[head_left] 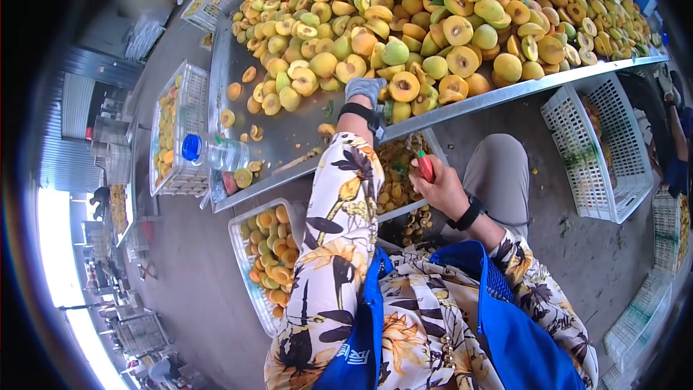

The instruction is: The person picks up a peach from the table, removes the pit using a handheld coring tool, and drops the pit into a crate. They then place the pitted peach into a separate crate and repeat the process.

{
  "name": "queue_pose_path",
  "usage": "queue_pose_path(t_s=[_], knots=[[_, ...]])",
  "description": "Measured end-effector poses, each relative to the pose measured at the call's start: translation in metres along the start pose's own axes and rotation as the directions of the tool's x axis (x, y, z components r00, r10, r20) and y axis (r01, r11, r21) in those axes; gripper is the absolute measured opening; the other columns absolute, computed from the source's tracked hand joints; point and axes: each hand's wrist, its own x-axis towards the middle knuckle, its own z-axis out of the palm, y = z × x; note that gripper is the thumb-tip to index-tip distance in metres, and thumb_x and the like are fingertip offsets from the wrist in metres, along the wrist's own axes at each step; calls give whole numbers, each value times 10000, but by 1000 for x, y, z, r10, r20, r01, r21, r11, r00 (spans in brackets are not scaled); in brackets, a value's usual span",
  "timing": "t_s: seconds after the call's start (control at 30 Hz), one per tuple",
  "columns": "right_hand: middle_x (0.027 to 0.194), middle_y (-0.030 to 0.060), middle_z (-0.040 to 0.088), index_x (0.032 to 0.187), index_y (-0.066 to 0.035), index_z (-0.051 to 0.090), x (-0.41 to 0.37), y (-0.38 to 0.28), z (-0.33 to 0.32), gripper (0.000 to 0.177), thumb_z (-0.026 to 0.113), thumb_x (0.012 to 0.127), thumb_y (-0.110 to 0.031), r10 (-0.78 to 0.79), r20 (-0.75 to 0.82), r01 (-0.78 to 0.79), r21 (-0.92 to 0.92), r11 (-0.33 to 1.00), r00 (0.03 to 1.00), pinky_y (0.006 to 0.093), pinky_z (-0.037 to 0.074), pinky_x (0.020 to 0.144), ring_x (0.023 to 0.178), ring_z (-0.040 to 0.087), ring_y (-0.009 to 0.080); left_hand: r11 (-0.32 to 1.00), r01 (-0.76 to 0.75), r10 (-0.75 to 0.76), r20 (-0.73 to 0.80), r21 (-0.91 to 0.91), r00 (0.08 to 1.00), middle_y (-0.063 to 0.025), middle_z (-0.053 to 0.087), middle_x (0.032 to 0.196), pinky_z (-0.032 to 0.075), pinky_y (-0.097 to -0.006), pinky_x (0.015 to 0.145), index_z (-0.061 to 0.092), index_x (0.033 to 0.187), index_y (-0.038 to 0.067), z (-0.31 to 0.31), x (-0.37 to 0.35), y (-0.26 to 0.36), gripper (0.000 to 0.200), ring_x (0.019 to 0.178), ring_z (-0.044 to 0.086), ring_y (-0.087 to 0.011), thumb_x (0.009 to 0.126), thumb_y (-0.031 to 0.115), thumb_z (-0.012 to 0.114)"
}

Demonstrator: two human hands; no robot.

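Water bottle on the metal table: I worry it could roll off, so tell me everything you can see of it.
The water bottle is clear plastic with a blue cap on. It lies on its side near the left front corner of the metal table, cap towards the white crate beside it. Fruit halves lie close by; no hand touches it. How full cannot be told.

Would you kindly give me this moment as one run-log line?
left hand: gloved, at fruit pile on table | right hand: grips red tool | crate: holds fruit
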Motion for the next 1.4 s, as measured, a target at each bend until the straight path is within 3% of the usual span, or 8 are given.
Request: queue_pose_path(t_s=[0.07,0.13,0.37,0.67,0.8,0.83,0.93,1.4], knots=[[674,165,558,968,-12,535,-5,0,-6,278,639,763,-168,25,-11,-25,-11,1000,1000,333,449,582,590,561,278,935,-23,22,7,354,1000,-128,569,911,509,-378,506,567,985,22,-8,-29,24,338,699,564,-248,706,156,702],[686,157,563,973,-14,533,-5,-9,-14,282,639,763,-169,75,-10,-75,43,996,997,329,450,592,604,564,256,875,86,-54,82,-476,995,-141,589,844,511,-337,473,595,922,19,-18,-84,28,282,683,582,-228,680,112,706],[725,86,565,1081,-3,467,21,-49,-13,432,678,748,-182,-47,-45,48,34,998,998,286,461,637,651,551,154,786,-466,521,31,-406,853,-29,608,912,417,-181,486,523,1094,23,-82,-179,-9,459,604,520,-78,692,111,726],[697,26,535,1133,-12,416,6,-70,46,377,614,829,-116,134,342,-334,638,694,930,200,354,376,438,441,52,437,-169,437,44,-884,898,-53,591,927,471,-201,616,534,1055,31,-50,-232,-107,461,787,578,-118,851,445,527],[800,72,563,1106,-15,426,-3,-57,56,396,646,801,-138,170,331,-261,257,930,928,265,448,486,582,537,107,303,-140,248,-63,-943,967,-56,590,948,501,-276,693,511,1072,69,-35,-224,-126,553,828,588,-158,848,569,432],[842,126,569,1101,-17,429,-9,-51,60,413,652,783,-155,-144,137,135,74,988,980,341,476,622,715,588,227,298,-173,240,-101,-939,965,-60,592,973,503,-305,719,514,1082,84,-32,-215,-138,559,838,590,-173,842,581,432],[879,189,565,1126,-24,426,-14,-45,49,429,636,779,-162,-289,209,334,-233,913,934,391,462,691,808,573,337,326,-221,129,-189,-919,974,-60,592,981,501,-304,718,511,1097,85,-39,-219,-133,552,838,591,-173,846,571,435],[656,231,552,985,-2,432,-35,-27,50,286,582,827,-186,-157,290,242,-288,927,944,436,425,540,638,559,408,292,-389,399,-258,-874,880,-65,514,1082,488,-313,785,385,1211,82,-30,-238,-131,374,931,557,-187,888,239,492]])
